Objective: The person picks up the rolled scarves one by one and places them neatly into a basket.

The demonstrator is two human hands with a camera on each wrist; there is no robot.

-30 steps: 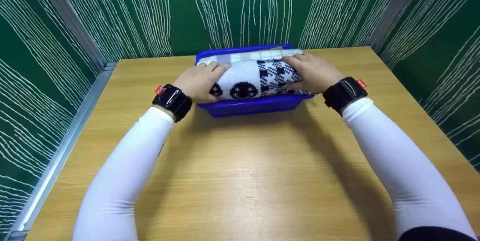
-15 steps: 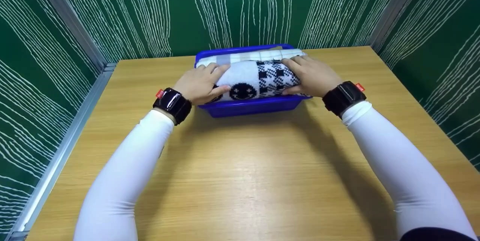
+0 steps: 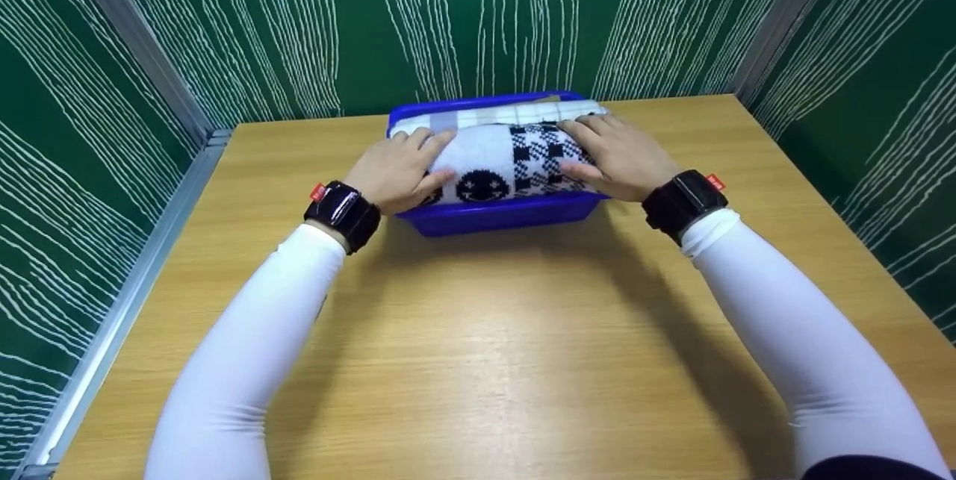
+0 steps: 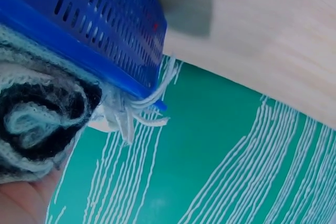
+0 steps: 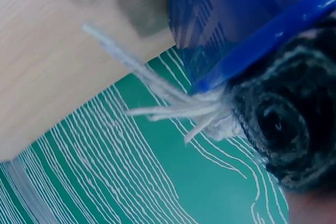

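A rolled knitted scarf (image 3: 482, 155) in black and white, with a smiley face and a check pattern, lies along the front of a blue plastic basket (image 3: 504, 220). My left hand (image 3: 396, 168) rests on its left end, fingers extended over the top and thumb on the front. At the right end, my right hand (image 3: 620, 157) lies over the checked part in a similar way. The wrist views show the roll's spiral ends (image 4: 34, 124). Behind it in the basket sits a pale plaid cloth (image 3: 515, 113), with white fringe (image 5: 178, 108) sticking out past the rim.
The basket stands at the far side of a wooden table (image 3: 478, 338), close to a green panel (image 3: 508, 17) with white wavy lines. Similar panels with metal posts (image 3: 142, 32) flank the table on both sides.
Both thumbs have come up from low at the scarf's front onto its face. The hands have shifted very slightly; the roll and basket stay nearly in place.
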